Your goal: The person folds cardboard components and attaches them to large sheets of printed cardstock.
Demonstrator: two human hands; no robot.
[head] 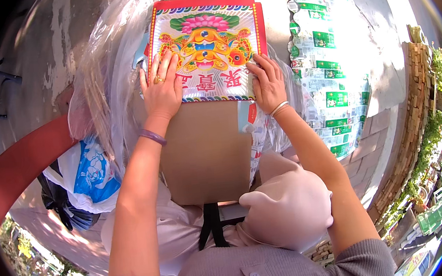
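Note:
A printed paper sheet (206,40) with a red border lies at the top of a brown cardboard piece (206,151) in front of me. It shows a pink lotus, golden ingots, fish and large characters, upside down from my side. Another red edge (261,28) peeks out beneath its right side. My left hand (163,84), with a gold ring, rests flat on the lower left part of the sheet. On the lower right edge lies my right hand (267,80), fingers slightly bent, tips on the print.
Crumpled clear plastic film (97,74) drapes at the left. Below it sit a white and blue plastic bag (94,176) and a black bag (63,203). Green and white printed packaging sheets (325,69) spread at the right. A low stone wall (406,141) with plants runs beyond.

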